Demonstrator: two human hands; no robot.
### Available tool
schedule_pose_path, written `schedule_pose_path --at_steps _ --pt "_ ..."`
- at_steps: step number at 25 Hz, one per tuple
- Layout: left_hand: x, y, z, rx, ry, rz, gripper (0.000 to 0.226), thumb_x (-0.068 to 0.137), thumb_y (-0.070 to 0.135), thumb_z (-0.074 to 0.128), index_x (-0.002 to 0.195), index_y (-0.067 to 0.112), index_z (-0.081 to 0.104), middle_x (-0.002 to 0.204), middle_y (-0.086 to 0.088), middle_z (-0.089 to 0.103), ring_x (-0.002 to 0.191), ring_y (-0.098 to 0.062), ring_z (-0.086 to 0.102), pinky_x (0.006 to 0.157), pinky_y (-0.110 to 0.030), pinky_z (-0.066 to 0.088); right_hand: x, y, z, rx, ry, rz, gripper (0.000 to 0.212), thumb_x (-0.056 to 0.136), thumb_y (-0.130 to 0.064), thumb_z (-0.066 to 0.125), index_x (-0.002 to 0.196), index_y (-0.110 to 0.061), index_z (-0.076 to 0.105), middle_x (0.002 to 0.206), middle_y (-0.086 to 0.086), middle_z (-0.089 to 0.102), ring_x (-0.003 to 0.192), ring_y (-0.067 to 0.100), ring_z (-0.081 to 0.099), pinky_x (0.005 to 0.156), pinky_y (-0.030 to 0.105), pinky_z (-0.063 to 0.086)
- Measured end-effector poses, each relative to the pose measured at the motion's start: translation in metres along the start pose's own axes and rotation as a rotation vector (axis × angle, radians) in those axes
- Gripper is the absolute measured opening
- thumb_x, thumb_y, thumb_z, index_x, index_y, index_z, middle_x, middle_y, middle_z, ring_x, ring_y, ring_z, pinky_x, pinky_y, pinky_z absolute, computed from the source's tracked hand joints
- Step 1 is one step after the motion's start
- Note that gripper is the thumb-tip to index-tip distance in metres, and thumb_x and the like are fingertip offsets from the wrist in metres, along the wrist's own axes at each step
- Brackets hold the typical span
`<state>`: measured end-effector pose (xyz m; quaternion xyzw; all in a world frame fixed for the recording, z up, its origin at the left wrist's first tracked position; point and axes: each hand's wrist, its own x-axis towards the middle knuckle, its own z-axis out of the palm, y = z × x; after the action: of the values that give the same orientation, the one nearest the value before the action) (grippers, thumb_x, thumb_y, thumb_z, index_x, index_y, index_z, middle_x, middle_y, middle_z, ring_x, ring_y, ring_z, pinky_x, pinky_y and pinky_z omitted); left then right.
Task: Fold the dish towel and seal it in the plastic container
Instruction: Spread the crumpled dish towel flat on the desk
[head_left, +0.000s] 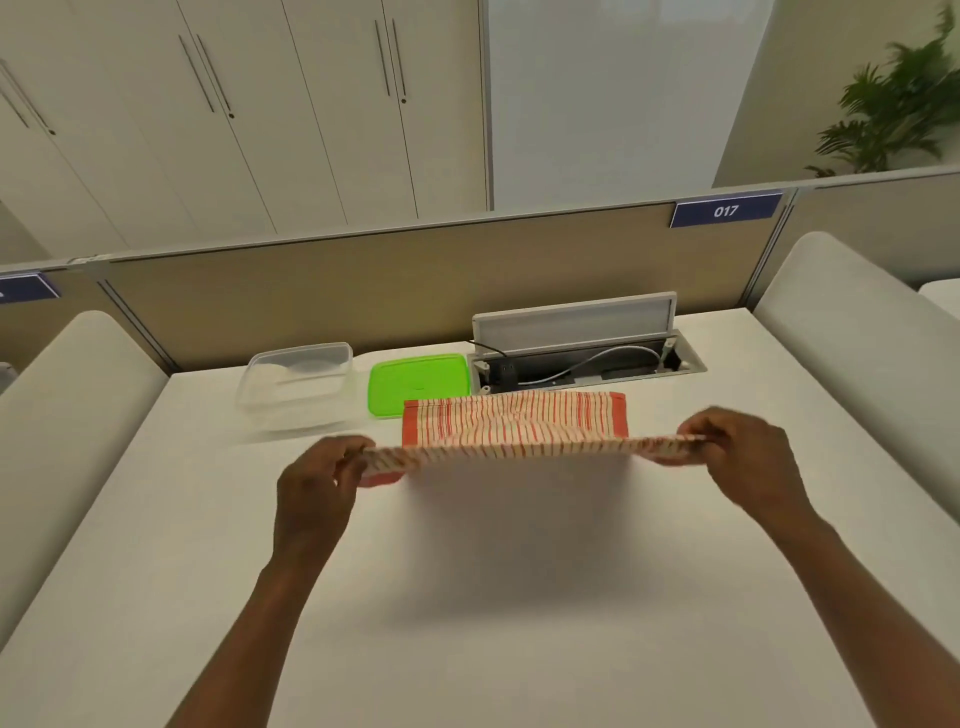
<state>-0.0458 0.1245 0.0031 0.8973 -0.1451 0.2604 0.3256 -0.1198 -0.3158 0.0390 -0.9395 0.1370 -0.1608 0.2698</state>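
Note:
A red-and-white striped dish towel (514, 423) hangs stretched in the air above the white table (467, 597), casting a shadow below it. My left hand (317, 488) pinches its left end and my right hand (743, 452) pinches its right end. The towel's far half droops behind the taut near edge. At the back of the table sits a clear plastic container (296, 382), open and with nothing in it. Its green lid (418, 382) lies flat on the table just to the right of it, partly behind the towel.
An open cable hatch (582, 353) with wires sits at the back right, against a beige divider (363, 296). White padded side panels (852, 353) flank the table. Cabinets and a plant stand beyond.

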Motion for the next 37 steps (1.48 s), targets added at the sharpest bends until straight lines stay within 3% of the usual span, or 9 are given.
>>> schedule_pose_path --at_steps 5,10,14,19,23,28,37 --pt "-0.048 -0.037 -0.001 -0.071 -0.262 -0.114 0.025 0.079 -0.002 0.075 0.09 0.02 0.073 0.087 0.016 0.071 0.081 0.001 0.064 0.068 -0.006 0.045 -0.039 0.041 0.026 -0.035 -0.253 0.168 0.032 0.076 -0.009 0.075 0.067 -0.038 0.064 0.071 -0.013 0.071 0.072 0.009 0.065 0.064 0.033 0.051" --pt "-0.05 -0.049 0.006 -0.109 -0.376 -0.236 0.026 0.079 0.0 0.074 0.084 0.025 0.072 0.08 0.018 0.072 0.081 0.002 0.066 0.067 -0.007 0.047 -0.045 0.056 0.041 -0.062 -0.386 0.261 0.018 0.079 -0.015 0.075 0.072 -0.03 0.067 0.076 -0.008 0.071 0.077 0.015 0.065 0.07 0.034 0.051" --pt "-0.026 -0.057 0.018 -0.138 -0.317 -0.346 0.03 0.079 0.001 0.074 0.095 0.027 0.071 0.084 0.012 0.073 0.081 0.001 0.067 0.069 -0.001 0.044 -0.028 0.056 0.051 0.0 -0.303 0.348 0.007 0.081 -0.02 0.075 0.081 -0.018 0.068 0.077 0.0 0.071 0.078 0.022 0.066 0.067 0.031 0.046" --pt "0.022 -0.064 0.054 -0.248 -0.206 -0.544 0.033 0.081 0.005 0.071 0.11 0.02 0.068 0.085 0.0 0.074 0.084 -0.019 0.069 0.081 -0.032 0.052 0.024 0.054 0.08 0.015 -0.161 0.385 0.019 0.087 -0.027 0.07 0.092 -0.009 0.065 0.089 0.01 0.072 0.082 0.029 0.067 0.073 0.033 0.048" --pt "0.064 -0.078 0.097 -0.217 -0.237 -0.587 0.029 0.082 0.004 0.069 0.109 0.012 0.068 0.085 -0.004 0.073 0.088 -0.023 0.068 0.08 -0.027 0.044 0.074 0.054 0.112 -0.039 -0.11 0.379 0.022 0.092 -0.031 0.063 0.096 -0.01 0.064 0.092 0.009 0.071 0.075 0.022 0.06 0.071 0.032 0.046" --pt "0.089 -0.105 0.139 -0.112 -0.252 -0.607 0.022 0.082 0.004 0.07 0.104 0.008 0.071 0.087 -0.011 0.073 0.089 -0.025 0.067 0.086 -0.032 0.046 0.119 0.062 0.144 -0.088 -0.118 0.417 0.018 0.093 -0.032 0.062 0.088 -0.015 0.059 0.088 0.007 0.069 0.075 0.023 0.06 0.07 0.033 0.047" --pt "0.102 -0.132 0.189 -0.076 -0.22 -0.672 0.015 0.078 0.015 0.074 0.093 0.014 0.072 0.08 0.003 0.068 0.084 -0.019 0.067 0.078 -0.027 0.047 0.153 0.088 0.186 -0.139 -0.107 0.442 0.017 0.094 -0.032 0.058 0.087 -0.017 0.061 0.087 0.007 0.07 0.072 0.022 0.06 0.067 0.033 0.043"
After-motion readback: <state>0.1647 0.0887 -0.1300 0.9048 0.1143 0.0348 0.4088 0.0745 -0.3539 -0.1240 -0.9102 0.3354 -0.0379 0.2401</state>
